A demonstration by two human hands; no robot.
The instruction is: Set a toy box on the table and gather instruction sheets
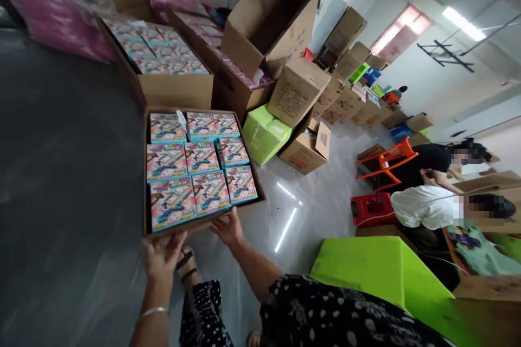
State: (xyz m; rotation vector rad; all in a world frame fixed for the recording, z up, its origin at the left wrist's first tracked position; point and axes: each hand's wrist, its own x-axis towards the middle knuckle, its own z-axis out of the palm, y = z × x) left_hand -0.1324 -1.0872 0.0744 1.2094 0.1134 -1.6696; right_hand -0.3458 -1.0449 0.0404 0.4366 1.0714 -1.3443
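Fingers (176, 243) of left hand (163, 257): spread, gripping the near edge of the open carton (150, 173); a thin bangle sits on that wrist. Fingers of right hand (228, 226): curled against the same near edge, further along.

Floor (69, 173): grey, glossy, with streaks of reflected light.

Stacked cartons (297, 92): brown cardboard, 1 large with flaps up, 1 with a printed grid label, text too small to read. More cartons run in a row toward the far wall.

Green boxes: 1 bright lime at lower right (382, 271), 1 paler beside the brown stack (264, 133).

Second open carton (163, 73): just behind the first, filled with the same kind of packs.

Open carton: rests on the floor directly ahead of the hands, holding 9 visible colourful packs (199, 157) in 3 rows, pink and turquoise printing; lettering blurred, no brand legible.

Seated persons (427, 206): 2, at right, near an orange chair (386, 160) and a red stool (370, 209).

Pink bags (52, 16): at far left, blurred.
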